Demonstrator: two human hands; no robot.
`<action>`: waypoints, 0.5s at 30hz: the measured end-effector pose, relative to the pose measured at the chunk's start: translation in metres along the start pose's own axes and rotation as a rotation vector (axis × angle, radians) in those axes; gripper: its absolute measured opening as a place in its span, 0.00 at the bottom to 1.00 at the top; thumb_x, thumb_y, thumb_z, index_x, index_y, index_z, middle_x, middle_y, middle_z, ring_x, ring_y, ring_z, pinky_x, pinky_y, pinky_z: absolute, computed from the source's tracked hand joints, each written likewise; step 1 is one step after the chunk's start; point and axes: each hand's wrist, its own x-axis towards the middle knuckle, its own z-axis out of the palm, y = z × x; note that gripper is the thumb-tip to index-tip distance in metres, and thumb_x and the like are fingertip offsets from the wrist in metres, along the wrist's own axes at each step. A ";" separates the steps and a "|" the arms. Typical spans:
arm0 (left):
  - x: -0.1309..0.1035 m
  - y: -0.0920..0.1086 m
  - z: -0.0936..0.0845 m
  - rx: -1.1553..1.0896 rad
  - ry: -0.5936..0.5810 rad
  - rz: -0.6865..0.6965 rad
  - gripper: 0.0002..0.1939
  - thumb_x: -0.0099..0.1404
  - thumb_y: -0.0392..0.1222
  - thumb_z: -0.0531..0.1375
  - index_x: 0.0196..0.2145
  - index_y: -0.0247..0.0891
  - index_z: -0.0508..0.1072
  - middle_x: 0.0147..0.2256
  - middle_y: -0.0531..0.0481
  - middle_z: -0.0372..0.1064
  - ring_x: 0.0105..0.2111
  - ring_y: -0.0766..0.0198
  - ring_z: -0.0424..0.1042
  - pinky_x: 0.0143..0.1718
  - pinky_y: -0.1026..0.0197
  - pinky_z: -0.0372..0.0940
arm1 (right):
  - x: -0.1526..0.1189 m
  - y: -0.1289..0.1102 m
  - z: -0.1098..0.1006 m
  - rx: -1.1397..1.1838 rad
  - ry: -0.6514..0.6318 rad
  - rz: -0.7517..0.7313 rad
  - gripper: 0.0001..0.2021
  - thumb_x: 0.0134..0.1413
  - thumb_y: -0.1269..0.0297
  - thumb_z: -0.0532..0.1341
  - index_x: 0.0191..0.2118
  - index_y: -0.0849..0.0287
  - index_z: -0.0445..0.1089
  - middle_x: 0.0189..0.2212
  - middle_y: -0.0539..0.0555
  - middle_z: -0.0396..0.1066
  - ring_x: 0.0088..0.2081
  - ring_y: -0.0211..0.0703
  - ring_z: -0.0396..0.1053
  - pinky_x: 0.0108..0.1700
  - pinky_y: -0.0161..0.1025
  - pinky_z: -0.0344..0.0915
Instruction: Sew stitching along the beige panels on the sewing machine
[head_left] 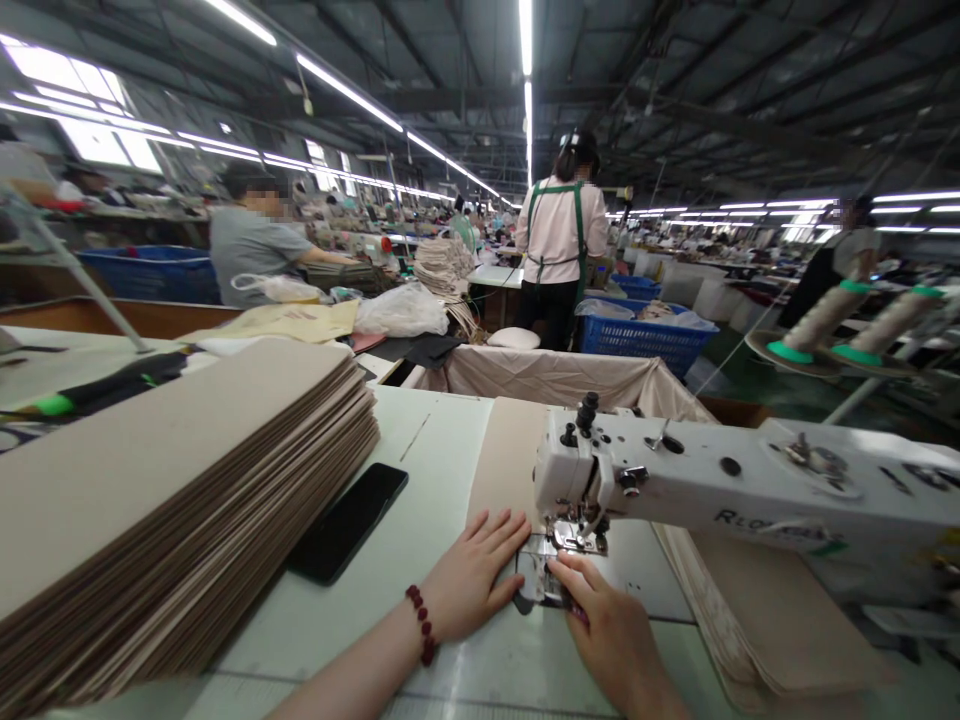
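Note:
My left hand point(476, 575), with a dark red bead bracelet point(422, 625) at its wrist, lies flat, fingers stretched over the near end of a beige fabric panel point(502, 460). That panel extends away along the left side of the white sewing machine point(675, 470). By the presser foot point(576, 535), my right hand point(611, 625) has its fingers bent and its fingertips at the metal needle plate point(544, 575). A small purplish thing point(578, 612) shows within that hand, mostly hidden, and I cannot make out its kind.
A tall stack of beige panels point(300, 450) stands left, beside a black phone point(352, 520). More beige pieces point(795, 620) lie under the machine arm. A cloth-lined bin point(555, 372) adjoins the table's far edge. Thread cones point(821, 320) stand right. Two co-workers point(559, 235) point(259, 240) are ahead.

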 end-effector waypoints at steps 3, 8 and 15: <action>-0.001 -0.001 0.001 0.016 0.019 0.009 0.32 0.72 0.51 0.50 0.68 0.47 0.42 0.67 0.50 0.43 0.66 0.55 0.45 0.65 0.46 0.42 | 0.001 -0.004 -0.003 -0.007 0.021 0.003 0.34 0.47 0.83 0.52 0.58 0.46 0.63 0.58 0.48 0.65 0.51 0.43 0.69 0.51 0.41 0.67; -0.004 -0.003 0.004 0.038 0.083 0.006 0.35 0.71 0.52 0.52 0.69 0.45 0.39 0.67 0.45 0.43 0.66 0.52 0.46 0.64 0.45 0.45 | 0.001 0.000 0.005 -0.034 0.051 -0.020 0.35 0.42 0.83 0.53 0.57 0.45 0.64 0.57 0.47 0.66 0.50 0.43 0.71 0.51 0.38 0.68; 0.001 -0.006 -0.002 0.095 0.260 -0.214 0.19 0.74 0.47 0.46 0.56 0.42 0.66 0.45 0.45 0.73 0.46 0.56 0.72 0.54 0.50 0.61 | 0.006 -0.008 -0.010 -0.029 0.111 -0.055 0.33 0.39 0.81 0.58 0.51 0.42 0.69 0.50 0.44 0.72 0.40 0.40 0.75 0.43 0.32 0.71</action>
